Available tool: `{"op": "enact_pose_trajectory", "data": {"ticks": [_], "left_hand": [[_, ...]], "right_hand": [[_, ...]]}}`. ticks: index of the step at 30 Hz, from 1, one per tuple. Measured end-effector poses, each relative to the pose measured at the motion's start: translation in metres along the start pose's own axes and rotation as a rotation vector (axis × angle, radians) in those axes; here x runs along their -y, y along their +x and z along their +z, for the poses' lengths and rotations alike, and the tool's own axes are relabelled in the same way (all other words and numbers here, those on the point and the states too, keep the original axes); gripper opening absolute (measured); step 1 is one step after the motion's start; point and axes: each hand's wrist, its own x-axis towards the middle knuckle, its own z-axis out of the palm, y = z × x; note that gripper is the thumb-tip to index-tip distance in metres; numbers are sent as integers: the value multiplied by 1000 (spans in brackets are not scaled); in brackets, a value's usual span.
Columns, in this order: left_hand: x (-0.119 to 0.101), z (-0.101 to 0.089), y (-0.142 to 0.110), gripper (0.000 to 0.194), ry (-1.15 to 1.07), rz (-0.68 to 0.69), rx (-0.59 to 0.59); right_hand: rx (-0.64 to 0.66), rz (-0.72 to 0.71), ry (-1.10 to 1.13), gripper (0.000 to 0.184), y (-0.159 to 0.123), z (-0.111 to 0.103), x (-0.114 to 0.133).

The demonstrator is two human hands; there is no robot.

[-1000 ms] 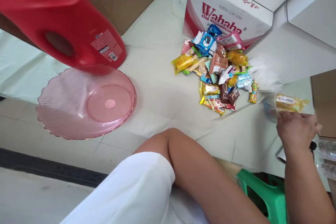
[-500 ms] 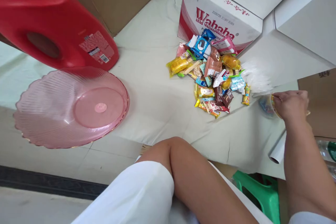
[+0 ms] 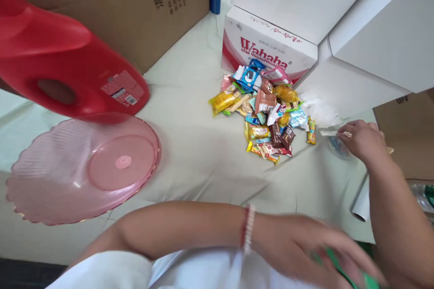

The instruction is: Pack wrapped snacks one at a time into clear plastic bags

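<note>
My right hand is at the right end of the cloth-covered table, fingers closed at the rim of a small clear plastic tub. Its contents look bluish, and my fingers cover part of it. A thin whitish strip shows at my fingertips; I cannot make out what it is. My left hand, with a beaded bracelet on the wrist, reaches across my lap at the bottom. Its fingers are blurred but look apart, with green showing between them. A pile of wrapped snacks lies left of my right hand.
A pink ribbed bowl stands at the left beside a large red jug. Behind the snacks is a Wahaha carton with white boxes. Clear plastic lies near it. A white roll is at the table's right edge.
My left arm has come into view from the lower left and now crosses my lap. My right hand has shifted slightly at the tub. The whole view has tilted a little.
</note>
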Motion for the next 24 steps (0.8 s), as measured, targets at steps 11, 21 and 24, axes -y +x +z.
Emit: {"op": "enact_pose_trajectory", "data": {"ticks": [11, 21, 24], "left_hand": [[49, -40, -93, 44, -93, -366, -807], [67, -58, -35, 47, -50, -194, -948], [68, -59, -33, 43, -48, -177, -943]], "right_hand": [[378, 600, 1814, 48, -161, 45, 126], [469, 520, 1885, 45, -176, 64, 173], [474, 432, 1764, 47, -181, 67, 172]]}}
